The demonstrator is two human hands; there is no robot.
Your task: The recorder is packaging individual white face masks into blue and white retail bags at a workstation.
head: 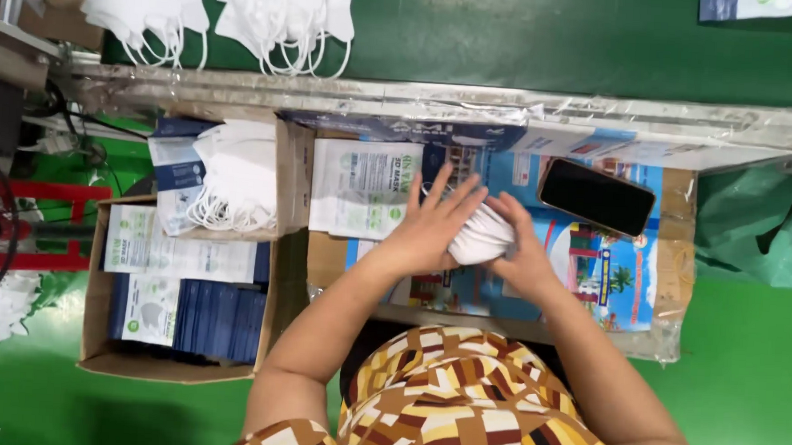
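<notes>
My left hand (433, 226) lies flat on top of a small stack of folded white face masks (482, 239), pressing it from the left. My right hand (521, 246) cups the same stack from the right and below. The masks rest on a small work board covered with a colourful printed sheet (620, 286). Just left of my hands lies a white printed pouch (362, 187). Most of the stack is hidden under my fingers.
A black phone (596, 197) lies at the board's far right. A cardboard box (98, 325) at left holds flat pouches and blue cartons; above it sits a pile of white masks (238, 176). More masks (280, 13) lie on the green belt beyond a taped rail (437, 98).
</notes>
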